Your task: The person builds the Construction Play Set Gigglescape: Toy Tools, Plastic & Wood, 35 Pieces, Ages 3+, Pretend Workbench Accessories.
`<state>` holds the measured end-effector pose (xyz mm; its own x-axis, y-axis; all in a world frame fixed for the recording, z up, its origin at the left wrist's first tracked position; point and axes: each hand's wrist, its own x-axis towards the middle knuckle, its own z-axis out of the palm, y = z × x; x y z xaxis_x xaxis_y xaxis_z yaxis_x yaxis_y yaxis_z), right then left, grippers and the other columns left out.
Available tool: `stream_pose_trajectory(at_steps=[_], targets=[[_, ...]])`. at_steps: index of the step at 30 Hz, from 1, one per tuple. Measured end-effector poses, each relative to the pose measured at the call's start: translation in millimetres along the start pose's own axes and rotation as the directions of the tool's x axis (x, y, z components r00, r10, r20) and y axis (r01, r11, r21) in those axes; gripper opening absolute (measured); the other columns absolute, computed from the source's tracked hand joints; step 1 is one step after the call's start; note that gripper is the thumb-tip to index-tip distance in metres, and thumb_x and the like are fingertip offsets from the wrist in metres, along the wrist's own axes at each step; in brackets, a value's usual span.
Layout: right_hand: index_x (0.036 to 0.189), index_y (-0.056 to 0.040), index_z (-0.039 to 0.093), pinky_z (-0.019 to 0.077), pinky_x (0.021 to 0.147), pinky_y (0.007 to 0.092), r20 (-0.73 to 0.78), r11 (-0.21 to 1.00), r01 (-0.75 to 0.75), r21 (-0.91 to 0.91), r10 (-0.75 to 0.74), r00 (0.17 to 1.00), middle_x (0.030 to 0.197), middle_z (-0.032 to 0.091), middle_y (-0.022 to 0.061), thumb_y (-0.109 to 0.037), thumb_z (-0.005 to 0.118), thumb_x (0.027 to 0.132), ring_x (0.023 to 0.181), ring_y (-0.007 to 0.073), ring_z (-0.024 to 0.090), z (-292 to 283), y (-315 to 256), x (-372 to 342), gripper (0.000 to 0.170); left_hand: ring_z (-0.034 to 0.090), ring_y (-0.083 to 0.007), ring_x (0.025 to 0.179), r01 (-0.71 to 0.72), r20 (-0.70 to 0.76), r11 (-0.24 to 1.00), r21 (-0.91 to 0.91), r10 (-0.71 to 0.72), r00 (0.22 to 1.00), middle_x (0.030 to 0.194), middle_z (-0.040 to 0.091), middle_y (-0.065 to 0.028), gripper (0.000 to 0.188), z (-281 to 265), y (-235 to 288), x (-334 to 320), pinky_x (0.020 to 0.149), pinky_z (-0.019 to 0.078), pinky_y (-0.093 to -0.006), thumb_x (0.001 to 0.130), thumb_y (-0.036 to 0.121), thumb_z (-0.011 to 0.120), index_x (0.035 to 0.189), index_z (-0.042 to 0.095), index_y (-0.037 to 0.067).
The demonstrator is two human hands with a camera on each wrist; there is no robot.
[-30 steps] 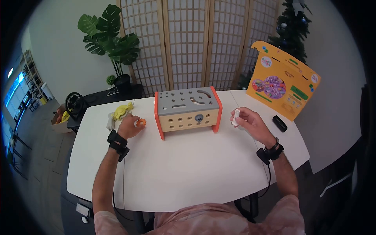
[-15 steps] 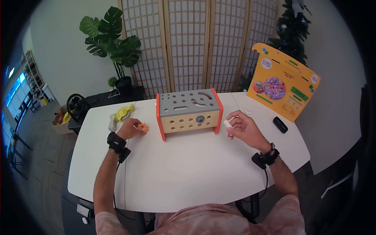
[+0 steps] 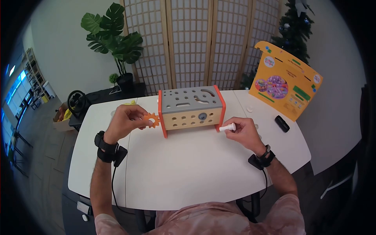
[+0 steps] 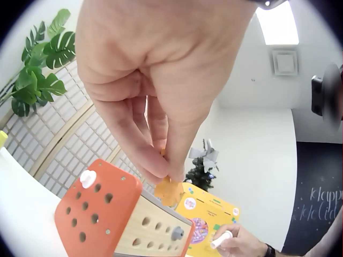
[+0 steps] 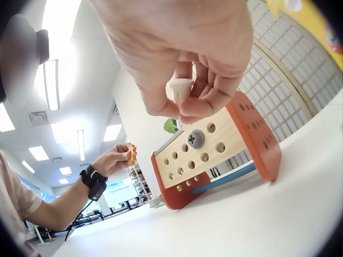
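Note:
In the head view my left hand (image 3: 126, 122) pinches an orange toy gear (image 3: 147, 117) between thumb and fingers, beside the left end of a toy workbench (image 3: 192, 102). The left wrist view shows the gear's edge below the fingertips. My right hand (image 3: 246, 134) holds a white plastic bolt (image 3: 227, 127) by its head end, shank pointing left, in front of the bench's right leg. The bench has a grey slotted top, a holed wooden front panel and red ends. A grey screw (image 5: 196, 139) sits in a front hole. A white knob (image 4: 88, 179) sticks out of the left end.
Small white pieces (image 3: 249, 109) lie on the table beyond the right hand, left of a black object (image 3: 282, 123). A yellow box (image 3: 288, 82) stands at the back right. Behind the left hand, a yellow item (image 3: 130, 102) is mostly hidden. A plant and folding screen stand behind.
My left hand has lifted the orange gear and brought it right, towards the bench. My right hand has moved left and nearer with the white bolt, which has turned from upright to lying sideways.

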<state>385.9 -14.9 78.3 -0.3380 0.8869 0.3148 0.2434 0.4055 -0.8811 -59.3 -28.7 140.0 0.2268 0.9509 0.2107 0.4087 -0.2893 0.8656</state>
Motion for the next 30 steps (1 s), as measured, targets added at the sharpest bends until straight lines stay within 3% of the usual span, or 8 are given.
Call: stream_pose_trajectory(at_steps=[7,9,18,22,24,27,30], targets=[[0.115,-0.0032,0.084,0.0552,0.063,0.0201,0.046,0.980,-0.163,0.115,0.159,0.986,0.093,0.077,0.0008,-0.002,0.078,0.095,0.072,0.0043,0.068,6.6,-12.3,-0.4,0.021,0.082,-0.0161,0.085,-0.006,0.094,1.000,0.031,0.003,0.996,0.098,0.085,-0.0137,0.028,38.0,8.3,7.7,0.081,0.0653,-0.0254,0.099,0.011,0.084,0.122,0.081,-0.005],[0.116,-0.0029,0.084,0.0556,0.061,0.0203,0.062,0.975,-0.172,0.141,0.164,0.984,0.094,0.077,0.0015,-0.002,0.078,0.096,0.070,0.0054,0.068,6.6,-13.6,-0.5,0.021,0.083,-0.0180,0.086,-0.103,0.085,0.984,0.148,0.091,0.992,0.098,0.085,-0.0133,0.026,46.5,7.7,11.1,0.083,0.0656,-0.0281,0.101,0.010,0.081,0.123,0.080,-0.005],[0.139,-0.0004,0.074,0.0647,0.080,0.0286,0.249,0.900,-0.261,0.349,0.180,0.952,0.102,0.076,0.0057,-0.003,0.069,0.106,0.085,0.0109,0.074,15.6,-24.9,3.5,0.033,0.083,-0.0199,0.085,-0.166,0.019,0.940,0.296,0.168,0.986,0.095,0.083,-0.0162,0.020,80.1,9.3,20.2,0.082,0.0661,-0.0294,0.101,0.006,0.078,0.115,0.077,-0.009],[0.138,-0.0019,0.075,0.0658,0.086,0.0297,0.318,0.956,-0.198,0.214,0.124,0.940,0.106,0.078,0.0075,-0.010,0.074,0.105,0.089,0.0119,0.076,32.3,-29.9,9.6,0.034,0.083,-0.0205,0.080,-0.085,0.025,0.965,0.248,0.082,0.996,0.093,0.083,-0.0159,0.019,88.7,9.2,24.4,0.080,0.0660,-0.0292,0.101,0.004,0.077,0.115,0.077,-0.009],[0.136,-0.0029,0.077,0.0655,0.087,0.0291,0.350,0.977,-0.139,0.161,0.075,0.934,0.105,0.079,0.0071,-0.015,0.077,0.104,0.088,0.0122,0.077,44.0,-27.7,15.2,0.034,0.081,-0.0200,0.072,-0.246,-0.026,0.925,0.289,0.264,0.964,0.092,0.083,-0.0153,0.018,94.3,-5.3,28.8,0.076,0.0656,-0.0292,0.101,0.003,0.077,0.114,0.076,-0.008],[0.132,-0.0048,0.079,0.0651,0.089,0.0296,0.365,0.995,-0.041,0.090,0.006,0.931,0.107,0.082,0.0079,-0.016,0.079,0.103,0.091,0.0131,0.079,64.1,-27.7,26.1,0.031,0.079,-0.0199,0.066,-0.174,-0.008,0.952,0.252,0.182,0.983,0.093,0.083,-0.0153,0.017,96.9,2.6,28.8,0.071,0.0647,-0.0299,0.101,0.003,0.076,0.113,0.074,-0.008],[0.133,-0.0030,0.079,0.0654,0.089,0.0291,0.382,1.000,0.006,0.009,-0.009,0.924,0.110,0.082,0.0094,-0.012,0.079,0.102,0.091,0.0139,0.079,78.4,-29.3,39.4,0.032,0.079,-0.0199,0.065,-0.230,-0.014,0.940,0.252,0.241,0.970,0.094,0.082,-0.0155,0.017,98.7,-1.6,30.1,0.067,0.0639,-0.0306,0.101,0.002,0.075,0.114,0.073,-0.008]])
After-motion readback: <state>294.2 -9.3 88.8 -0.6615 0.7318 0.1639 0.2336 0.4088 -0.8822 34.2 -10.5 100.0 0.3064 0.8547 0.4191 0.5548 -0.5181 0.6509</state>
